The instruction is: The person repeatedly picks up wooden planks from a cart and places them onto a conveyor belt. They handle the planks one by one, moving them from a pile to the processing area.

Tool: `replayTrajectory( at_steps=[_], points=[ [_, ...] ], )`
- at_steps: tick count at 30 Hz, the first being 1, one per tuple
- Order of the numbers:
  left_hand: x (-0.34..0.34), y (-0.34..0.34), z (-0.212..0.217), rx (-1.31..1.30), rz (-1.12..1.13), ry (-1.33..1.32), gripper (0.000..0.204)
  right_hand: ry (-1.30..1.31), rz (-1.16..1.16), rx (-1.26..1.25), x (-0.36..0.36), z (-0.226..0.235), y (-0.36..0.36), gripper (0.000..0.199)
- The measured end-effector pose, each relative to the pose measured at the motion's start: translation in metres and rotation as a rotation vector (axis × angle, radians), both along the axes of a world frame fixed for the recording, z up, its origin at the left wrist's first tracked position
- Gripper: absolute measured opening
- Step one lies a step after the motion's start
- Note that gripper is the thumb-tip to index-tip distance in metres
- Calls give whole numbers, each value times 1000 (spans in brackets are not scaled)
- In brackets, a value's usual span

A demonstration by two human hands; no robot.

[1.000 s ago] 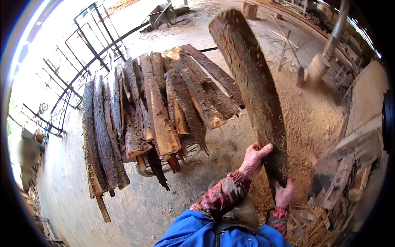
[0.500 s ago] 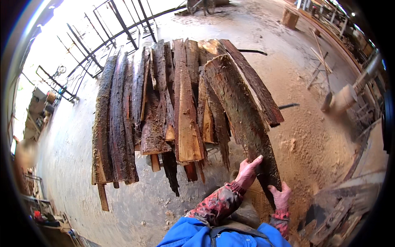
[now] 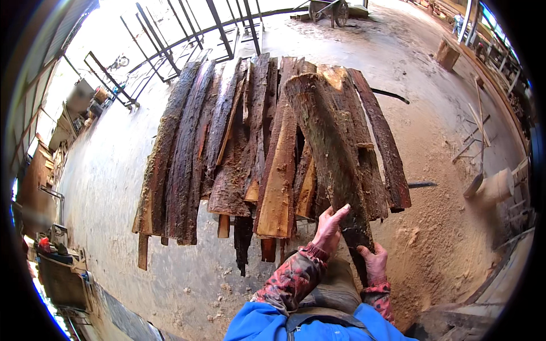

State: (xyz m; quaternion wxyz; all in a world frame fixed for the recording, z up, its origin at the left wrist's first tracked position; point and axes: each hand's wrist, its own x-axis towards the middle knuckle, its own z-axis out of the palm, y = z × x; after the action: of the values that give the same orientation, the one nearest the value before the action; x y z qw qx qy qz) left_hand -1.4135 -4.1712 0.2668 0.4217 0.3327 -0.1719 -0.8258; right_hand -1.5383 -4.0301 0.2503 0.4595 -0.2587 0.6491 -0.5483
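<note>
Both hands grip the near end of a bark-covered slab [image 3: 333,165], left hand [image 3: 330,230] with fingers curled on its left edge, right hand [image 3: 372,262] closed beneath, its long axis running away over the right side of the slab pile [image 3: 227,153] on the floor [image 3: 108,187], lower and flatter than a second ago.

I see a wheelbarrow [image 3: 328,9] far off, metal racks [image 3: 170,40] at far left, and a wooden block [image 3: 447,54] at far right.
</note>
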Motion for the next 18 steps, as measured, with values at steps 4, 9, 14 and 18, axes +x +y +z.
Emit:
replayTrajectory(
  at_steps=[4, 9, 14, 18],
  points=[
    [25, -35, -1, -24, 47, 18, 64, -6, 2, -54, 22, 7, -41, 35],
    [84, -62, 30, -258, 88, 49, 60, 116, -18, -112, 68, 33, -113, 33],
    [183, -29, 45, -214, 57, -37, 46, 237, 7, -64, 108, 51, -210, 32],
    [247, 16, 21, -119, 78, -142, 37, -15, 28, -210, 162, 52, -321, 36]
  ],
)
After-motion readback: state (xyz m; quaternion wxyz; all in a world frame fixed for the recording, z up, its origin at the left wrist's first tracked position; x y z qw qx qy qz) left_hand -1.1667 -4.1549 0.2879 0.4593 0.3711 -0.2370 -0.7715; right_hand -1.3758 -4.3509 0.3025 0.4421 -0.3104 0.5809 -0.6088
